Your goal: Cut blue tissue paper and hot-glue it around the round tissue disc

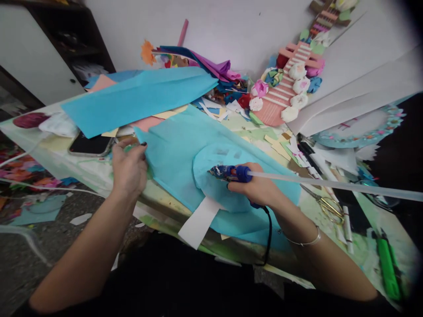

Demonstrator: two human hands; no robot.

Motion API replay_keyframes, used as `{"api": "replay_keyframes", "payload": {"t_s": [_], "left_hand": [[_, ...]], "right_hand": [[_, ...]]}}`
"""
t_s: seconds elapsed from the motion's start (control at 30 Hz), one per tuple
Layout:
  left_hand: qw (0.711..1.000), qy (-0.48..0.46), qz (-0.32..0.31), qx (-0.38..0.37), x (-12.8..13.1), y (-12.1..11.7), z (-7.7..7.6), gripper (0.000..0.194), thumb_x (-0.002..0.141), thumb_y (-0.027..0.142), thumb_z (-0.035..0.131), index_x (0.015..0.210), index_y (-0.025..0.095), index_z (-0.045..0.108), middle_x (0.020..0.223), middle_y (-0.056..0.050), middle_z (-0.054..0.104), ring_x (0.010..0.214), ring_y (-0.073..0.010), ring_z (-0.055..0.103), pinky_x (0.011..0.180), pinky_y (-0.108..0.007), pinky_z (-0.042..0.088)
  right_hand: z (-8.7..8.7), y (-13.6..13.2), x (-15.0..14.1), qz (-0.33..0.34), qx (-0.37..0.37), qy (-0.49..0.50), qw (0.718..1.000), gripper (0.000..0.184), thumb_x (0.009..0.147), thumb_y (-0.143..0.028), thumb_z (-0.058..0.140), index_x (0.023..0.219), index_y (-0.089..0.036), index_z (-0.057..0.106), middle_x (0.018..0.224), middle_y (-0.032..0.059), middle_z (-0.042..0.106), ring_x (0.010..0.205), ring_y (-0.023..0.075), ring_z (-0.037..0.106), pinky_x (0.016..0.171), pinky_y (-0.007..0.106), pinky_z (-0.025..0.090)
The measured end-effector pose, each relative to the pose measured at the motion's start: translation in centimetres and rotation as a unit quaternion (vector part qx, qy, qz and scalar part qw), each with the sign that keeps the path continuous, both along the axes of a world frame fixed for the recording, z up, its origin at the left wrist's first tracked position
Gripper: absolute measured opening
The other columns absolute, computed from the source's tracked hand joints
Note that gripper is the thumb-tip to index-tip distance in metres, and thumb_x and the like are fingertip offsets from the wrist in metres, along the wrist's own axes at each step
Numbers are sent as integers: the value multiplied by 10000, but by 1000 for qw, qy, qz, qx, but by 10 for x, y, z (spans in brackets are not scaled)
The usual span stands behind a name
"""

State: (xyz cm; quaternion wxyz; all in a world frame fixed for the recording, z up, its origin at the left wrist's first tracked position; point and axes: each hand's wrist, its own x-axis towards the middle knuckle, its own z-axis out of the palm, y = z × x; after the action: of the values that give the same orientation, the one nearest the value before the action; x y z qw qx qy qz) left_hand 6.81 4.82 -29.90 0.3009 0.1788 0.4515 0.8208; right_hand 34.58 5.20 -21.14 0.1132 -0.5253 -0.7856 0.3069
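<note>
In my right hand [259, 187] is a blue hot glue gun [231, 172] with a long clear glue stick [330, 183] running out of its back. The nozzle points left, over a round light-blue piece [211, 160] with darker patches on it. This round piece lies on a large sheet of light-blue paper [175, 136]. A white paper strip [200, 222] sticks out from beneath the round piece toward me. By the sheet's left edge my left hand [129, 165] is loosely curled with its fingers apart, and nothing shows in it.
Left of the sheet lies a phone [90, 145]. Folded blue paper [139, 99] and paper scraps cover the back. A flower-decorated pink piece [276, 99] leans on the wall. Gold-handled scissors [330, 209], markers and a green cutter [386, 268] are at right. The gun's black cord [269, 233] hangs near my body.
</note>
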Motion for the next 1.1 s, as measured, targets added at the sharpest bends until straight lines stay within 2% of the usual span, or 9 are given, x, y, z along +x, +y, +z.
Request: {"api": "replay_keyframes", "payload": {"t_s": [0.13, 0.33, 0.43, 0.53, 0.7, 0.8, 1.0, 1.1], "left_hand": [[1000, 0, -13, 0, -3, -3, -2, 367, 575, 71, 667, 868, 188, 479, 744, 24, 650, 697, -103, 618, 646, -245, 472], [998, 14, -63, -8, -4, -7, -1, 261, 679, 92, 686, 823, 238, 524, 796, 31, 652, 783, -117, 624, 726, -306, 484], [999, 8, -36, -5, -4, -5, -3, 315, 619, 81, 695, 844, 203, 513, 776, 16, 639, 745, -119, 607, 704, -286, 477], [999, 15, -28, 7, -4, -2, -4, 362, 581, 71, 684, 876, 164, 496, 762, 1, 623, 745, -122, 603, 724, -275, 463], [999, 33, -35, 25, -3, -3, -4, 344, 595, 64, 677, 879, 154, 505, 765, 1, 617, 755, -117, 592, 746, -272, 453], [997, 46, -46, 35, -2, -5, -5, 327, 609, 67, 678, 872, 161, 506, 754, 7, 624, 740, -108, 584, 739, -265, 449], [998, 30, -40, 26, -2, -6, -2, 337, 571, 58, 687, 862, 149, 541, 727, 13, 648, 721, -93, 592, 720, -260, 448], [997, 46, -59, 12, -2, -9, 1, 285, 621, 78, 672, 859, 173, 548, 766, 30, 650, 780, -93, 608, 736, -287, 453]], "right_hand": [[3, -3, 14, -12, -34, 11, 999, 211, 652, -293, 604, 571, -202, 431, 523, -44, 391, 496, 87, 329, 462, 268, 228], [14, -14, 33, -32, -43, -14, 998, 212, 639, -295, 615, 567, -202, 439, 542, -35, 418, 501, 92, 349, 460, 270, 246], [24, -20, 34, 2, -39, -33, 999, 202, 638, -278, 615, 557, -203, 447, 515, -40, 402, 480, 91, 351, 456, 271, 226], [29, -23, 21, 48, -40, -33, 998, 167, 642, -261, 609, 569, -200, 472, 516, -39, 419, 482, 91, 365, 461, 270, 219], [18, -15, -11, 96, -21, -45, 994, 170, 662, -259, 607, 595, -199, 462, 542, -35, 450, 519, 92, 370, 492, 275, 225], [10, -10, -18, 90, -24, -51, 994, 186, 685, -278, 596, 590, -200, 456, 535, -35, 447, 508, 91, 350, 490, 281, 218], [10, -13, 2, 50, -50, -42, 997, 224, 673, -250, 593, 564, -197, 404, 532, -42, 409, 500, 81, 326, 476, 279, 208], [13, -15, 16, 35, -54, -32, 997, 193, 668, -250, 598, 587, -196, 432, 562, -39, 437, 521, 85, 358, 481, 270, 233]]}}
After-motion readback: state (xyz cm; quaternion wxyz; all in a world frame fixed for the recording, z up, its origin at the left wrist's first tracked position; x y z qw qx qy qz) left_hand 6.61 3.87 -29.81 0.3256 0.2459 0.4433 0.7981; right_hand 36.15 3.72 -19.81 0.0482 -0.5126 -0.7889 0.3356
